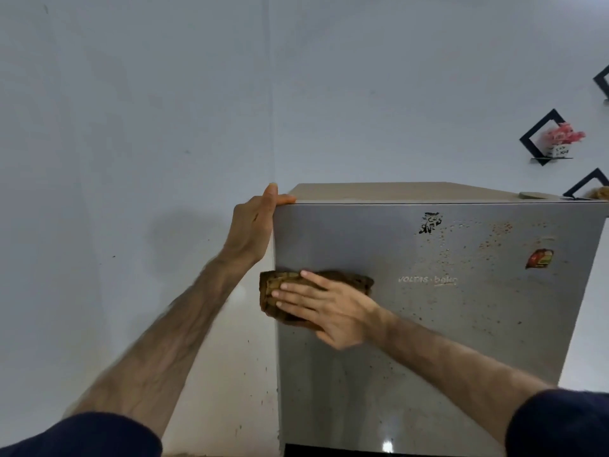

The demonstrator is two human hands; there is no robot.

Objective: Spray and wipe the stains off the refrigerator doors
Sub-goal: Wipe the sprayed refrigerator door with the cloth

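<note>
The right hand [329, 308] presses a brown cloth [286, 291] flat against the fridge door [428, 324] near the door's left edge, fingers straight and spread over the cloth. The left hand [253, 225] grips the door's top left corner, thumb hooked over the top edge and fingers curled behind the side. Reddish-brown specks [487, 245] dot the door toward its top right corner, beside a black mark [430, 223] and a red sticker [539, 258].
</note>
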